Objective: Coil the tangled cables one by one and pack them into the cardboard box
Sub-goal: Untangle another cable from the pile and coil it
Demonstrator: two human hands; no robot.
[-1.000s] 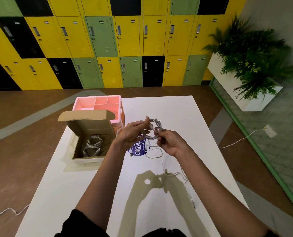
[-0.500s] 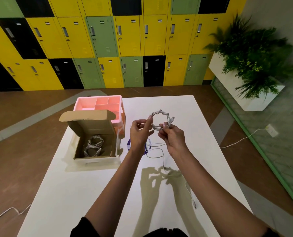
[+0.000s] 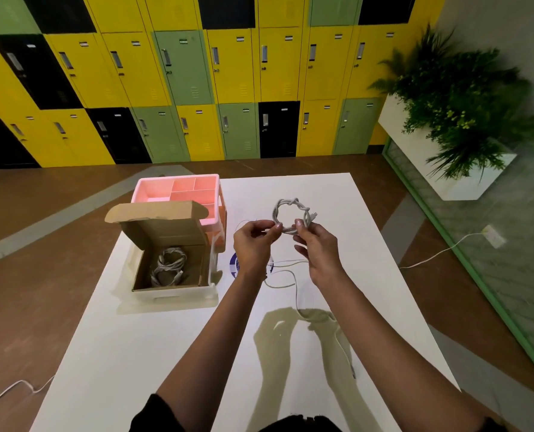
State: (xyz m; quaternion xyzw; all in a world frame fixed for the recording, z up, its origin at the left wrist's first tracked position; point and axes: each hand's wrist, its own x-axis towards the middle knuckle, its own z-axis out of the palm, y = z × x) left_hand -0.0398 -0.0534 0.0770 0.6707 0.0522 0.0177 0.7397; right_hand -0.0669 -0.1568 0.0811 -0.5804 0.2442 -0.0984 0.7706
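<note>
Both hands up over the counter (image 3: pixel 172 353): left hand (image 3: pixel 253 244) and right hand (image 3: pixel 317 244) pinch the coiled white cable (image 3: pixel 292 213). Cardboard box (image 3: pixel 169 260) at left, open, one coil (image 3: pixel 169 266) inside.

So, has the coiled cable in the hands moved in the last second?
Yes. The coiled cable, pinched by the left hand and right hand, has gone up and slightly rightward, farther from the pink tray.

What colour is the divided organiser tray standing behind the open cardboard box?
The organiser tray is pink; the head view shows it best.
</note>
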